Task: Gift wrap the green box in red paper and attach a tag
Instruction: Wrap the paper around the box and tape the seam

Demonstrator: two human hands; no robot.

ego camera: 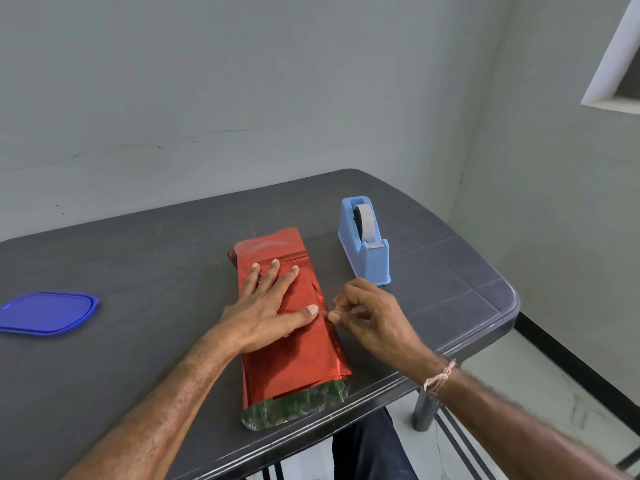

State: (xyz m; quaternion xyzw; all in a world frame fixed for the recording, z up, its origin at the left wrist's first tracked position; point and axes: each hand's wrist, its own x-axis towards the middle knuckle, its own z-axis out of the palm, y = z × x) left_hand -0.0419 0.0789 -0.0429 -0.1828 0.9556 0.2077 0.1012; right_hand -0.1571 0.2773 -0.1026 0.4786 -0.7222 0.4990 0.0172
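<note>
Shiny red paper (pixel 304 355) is folded around a long flat box in the middle of the dark table. The near end of the wrap (pixel 294 408) gapes and shows a green, silvery inside. My left hand (pixel 266 306) lies flat on top, fingers spread, thumb pressing the paper seam. My right hand (pixel 367 317) is beside it at the right edge, pinching a small clear strip of tape (pixel 323 312) that touches the paper by my left thumb. No tag is in view.
A light blue tape dispenser (pixel 367 244) stands just right of the package. A blue plastic lid (pixel 48 312) lies at the far left. The table's (pixel 138 258) right corner and front edge are close to the package.
</note>
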